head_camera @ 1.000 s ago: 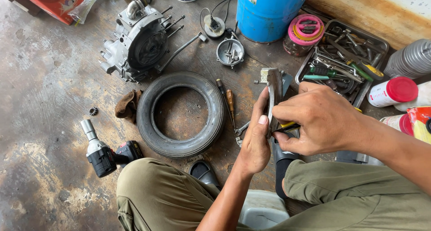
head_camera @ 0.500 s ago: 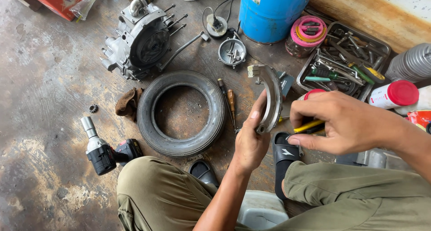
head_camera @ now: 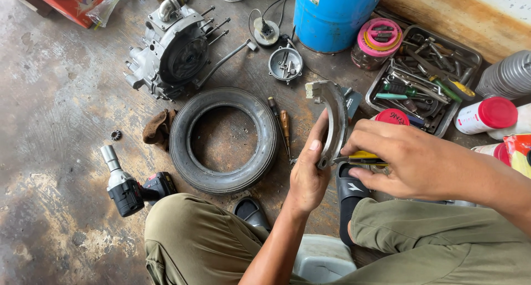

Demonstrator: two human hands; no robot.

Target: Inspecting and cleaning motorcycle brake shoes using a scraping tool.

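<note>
You sit low over a stained concrete floor (head_camera: 50, 97), knees in olive trousers at the near edge. Your left hand (head_camera: 307, 177) holds a curved grey brake shoe (head_camera: 335, 119) upright, thumb pressed along its inner edge and fingers wrapped behind its lower end. Your right hand (head_camera: 401, 157) is closed around a yellow-handled tool (head_camera: 362, 157), whose dark tip meets the lower end of the shoe, just beside your left thumb.

Left of the shoe a small black tyre (head_camera: 224, 140) lies flat on the floor, with two screwdrivers (head_camera: 282, 127) between it and your left hand. Beyond the tyre, toward the far edge, lies a grey engine casing (head_camera: 171, 50). A cordless impact wrench (head_camera: 130, 186) lies near your left knee, and a brown rag (head_camera: 157, 127) touches the tyre's left side. To the right, a metal tray of hand tools (head_camera: 423, 77) sits next to a pink-lidded jar (head_camera: 378, 41) and a blue drum (head_camera: 332, 14).
</note>
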